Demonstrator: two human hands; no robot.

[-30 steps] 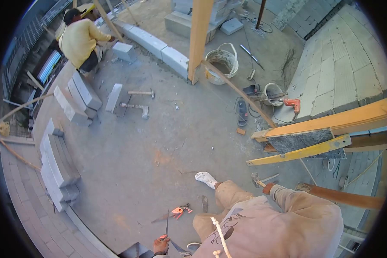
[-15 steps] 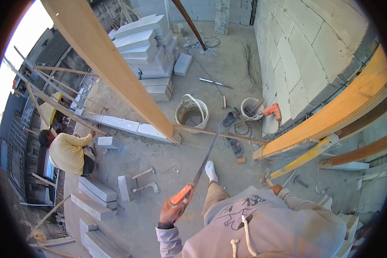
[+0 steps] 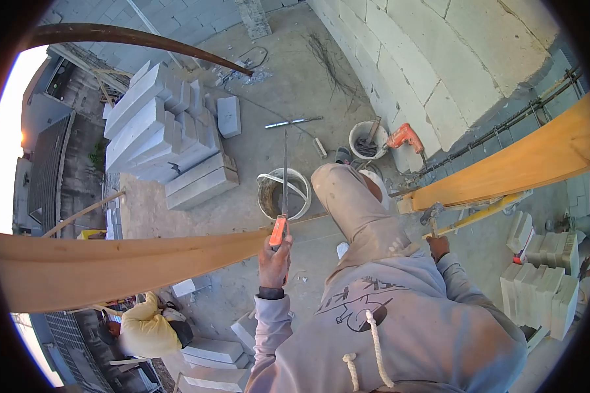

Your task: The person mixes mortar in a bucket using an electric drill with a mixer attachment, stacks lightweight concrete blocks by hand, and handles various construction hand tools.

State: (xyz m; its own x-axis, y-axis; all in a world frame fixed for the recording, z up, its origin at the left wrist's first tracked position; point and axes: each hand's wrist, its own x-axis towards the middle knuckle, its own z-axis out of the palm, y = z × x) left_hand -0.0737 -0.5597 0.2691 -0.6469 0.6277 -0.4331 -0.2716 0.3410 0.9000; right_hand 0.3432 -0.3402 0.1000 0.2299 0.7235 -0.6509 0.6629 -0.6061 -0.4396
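My left hand (image 3: 274,263) is closed round the orange handle of a handsaw (image 3: 279,232). Its long narrow blade points away from me, passing over a white bucket (image 3: 266,202) that holds grey material. On the other side, my right hand (image 3: 438,247) grips the wooden handle of a hammer (image 3: 431,213), whose grey head is uppermost. That hammer is close to a yellow bar (image 3: 485,215) and the end of a wooden post. My raised knee (image 3: 351,203) is between the two hands, above the doorway board.
Wooden posts (image 3: 131,262) (image 3: 505,170) flank the opening. Beyond are a red drill (image 3: 405,137), a small bucket (image 3: 359,152), a metal bar (image 3: 294,122) and stacked white blocks (image 3: 164,124). A person in yellow (image 3: 147,327) crouches at lower left; more blocks (image 3: 541,288) stand at right.
I have moved forward, with one leg lifted at the doorway board. The view has turned, and the saw blade now points straighter ahead. Both tools stay in my hands.
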